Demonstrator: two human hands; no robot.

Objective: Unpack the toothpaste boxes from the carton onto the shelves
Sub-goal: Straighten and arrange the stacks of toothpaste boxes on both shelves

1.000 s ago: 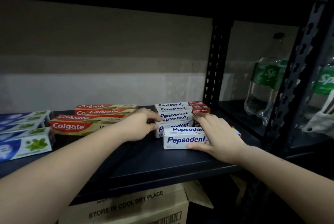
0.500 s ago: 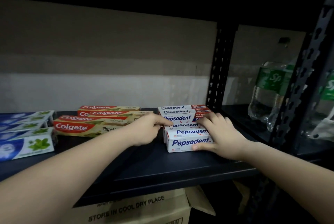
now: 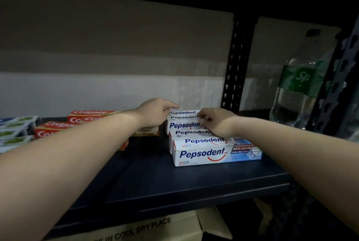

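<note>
Several white Pepsodent toothpaste boxes [image 3: 204, 155] lie in stacked rows on the dark shelf [image 3: 174, 184]. My left hand [image 3: 155, 113] rests against the left end of the rear Pepsodent stack [image 3: 182, 113], fingers reaching over its top. My right hand [image 3: 215, 122] presses down on the right part of the rear and middle boxes, fingers curled on them. Red Colgate boxes [image 3: 85, 119] lie to the left, partly hidden by my left forearm. The brown carton [image 3: 155, 227] sits under the shelf.
Blue and white mint toothpaste boxes [image 3: 17, 130] lie at the far left. A black perforated upright [image 3: 236, 65] stands behind the Pepsodent stack. A clear bottle with a green label [image 3: 295, 89] stands on the neighbouring shelf at right, behind another upright [image 3: 336, 77].
Both hands have moved from the front Pepsodent box back to the rear stack. The front box now lies uncovered, and the view has come closer.
</note>
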